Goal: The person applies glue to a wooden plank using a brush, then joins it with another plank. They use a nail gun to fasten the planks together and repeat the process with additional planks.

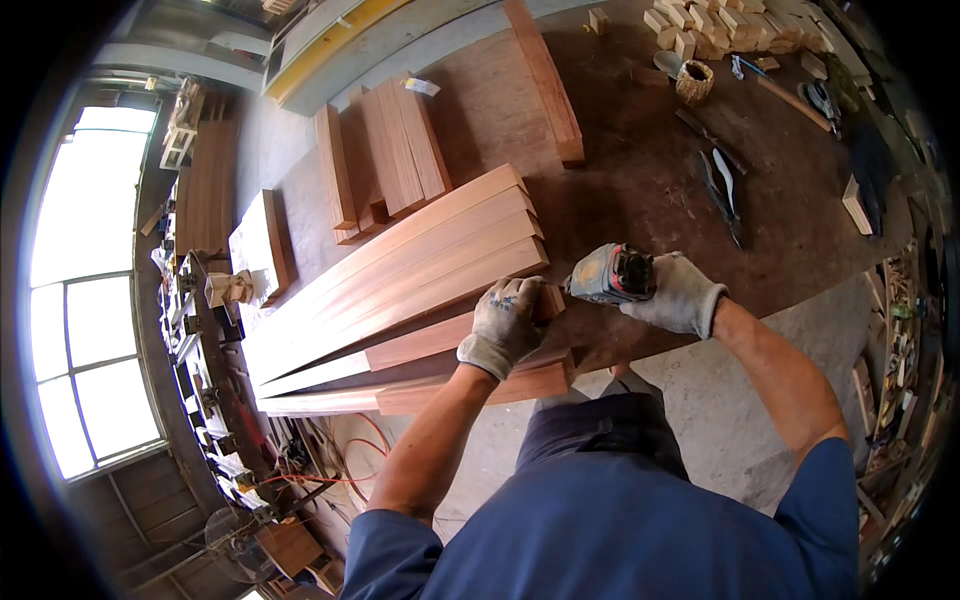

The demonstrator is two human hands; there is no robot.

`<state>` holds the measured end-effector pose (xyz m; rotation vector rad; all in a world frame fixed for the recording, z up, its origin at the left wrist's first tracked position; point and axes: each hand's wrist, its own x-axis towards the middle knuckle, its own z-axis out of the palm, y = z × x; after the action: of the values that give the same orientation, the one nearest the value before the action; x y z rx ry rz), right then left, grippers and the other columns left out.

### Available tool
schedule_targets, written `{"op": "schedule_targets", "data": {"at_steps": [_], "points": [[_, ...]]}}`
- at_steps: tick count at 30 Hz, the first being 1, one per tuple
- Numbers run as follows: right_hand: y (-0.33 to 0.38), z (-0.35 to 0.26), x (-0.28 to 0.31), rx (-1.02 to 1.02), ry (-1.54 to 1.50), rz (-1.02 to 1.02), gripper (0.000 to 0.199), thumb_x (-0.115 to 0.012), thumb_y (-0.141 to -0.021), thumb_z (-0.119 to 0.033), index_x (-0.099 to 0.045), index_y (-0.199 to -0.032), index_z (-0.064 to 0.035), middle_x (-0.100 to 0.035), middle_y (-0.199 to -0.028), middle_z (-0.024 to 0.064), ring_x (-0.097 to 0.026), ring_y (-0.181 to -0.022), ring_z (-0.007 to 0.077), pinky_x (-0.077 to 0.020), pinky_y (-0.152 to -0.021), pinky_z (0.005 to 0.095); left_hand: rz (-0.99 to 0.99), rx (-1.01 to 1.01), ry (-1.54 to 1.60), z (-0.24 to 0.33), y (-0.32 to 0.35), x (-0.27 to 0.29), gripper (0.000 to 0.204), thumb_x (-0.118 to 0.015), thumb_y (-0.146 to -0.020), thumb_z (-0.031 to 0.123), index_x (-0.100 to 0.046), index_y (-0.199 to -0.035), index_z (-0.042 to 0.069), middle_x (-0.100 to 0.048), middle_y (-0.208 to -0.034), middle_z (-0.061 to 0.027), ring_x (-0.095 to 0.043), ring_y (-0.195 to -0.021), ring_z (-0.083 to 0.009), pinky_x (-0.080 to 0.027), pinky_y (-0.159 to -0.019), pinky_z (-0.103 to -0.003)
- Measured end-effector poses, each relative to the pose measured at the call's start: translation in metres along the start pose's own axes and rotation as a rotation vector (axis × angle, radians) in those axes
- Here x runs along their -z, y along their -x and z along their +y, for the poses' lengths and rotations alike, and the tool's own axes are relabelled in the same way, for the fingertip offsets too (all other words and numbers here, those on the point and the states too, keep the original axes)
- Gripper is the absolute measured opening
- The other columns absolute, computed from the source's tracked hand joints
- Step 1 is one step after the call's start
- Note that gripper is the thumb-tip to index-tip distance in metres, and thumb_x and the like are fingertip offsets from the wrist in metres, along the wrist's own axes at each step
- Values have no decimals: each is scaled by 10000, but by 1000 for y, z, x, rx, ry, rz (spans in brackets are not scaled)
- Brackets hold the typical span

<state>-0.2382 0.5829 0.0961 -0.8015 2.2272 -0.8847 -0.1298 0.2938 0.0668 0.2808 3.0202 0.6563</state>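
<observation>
My right hand point(682, 296), in a light work glove, is wrapped round a cordless power drill point(610, 274). The drill's front points left, at the end of a reddish wooden board point(425, 340); whether its tip touches the wood I cannot tell. My gloved left hand point(503, 325) grips that same board close to its near end. The board lies at a slant between a row of long planks point(430, 255) side by side and another thick board point(530, 382) at the table's near edge.
Shorter boards point(400, 145) and one long plank point(545, 85) lie farther back on the brown worktable point(640, 170). Pliers point(722, 190), a hammer point(790, 100) and a small round container point(694, 82) are at the right. Wood blocks point(720, 25) are piled at the far right.
</observation>
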Motion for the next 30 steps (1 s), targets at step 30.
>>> {"op": "schedule_targets", "data": {"at_steps": [30], "points": [[-10,4,-8,43,59,-9,252,-707,-908,-335,-775,-1058,-145,-790,-986,167,-763,-964,359,-615,-864,465,-17,-1,4,-4,0,-3,498,-855,-752,163,-673,-1211,100,-744,-1136,-147,-698,-1086,-383,-579,-945,-476]]}}
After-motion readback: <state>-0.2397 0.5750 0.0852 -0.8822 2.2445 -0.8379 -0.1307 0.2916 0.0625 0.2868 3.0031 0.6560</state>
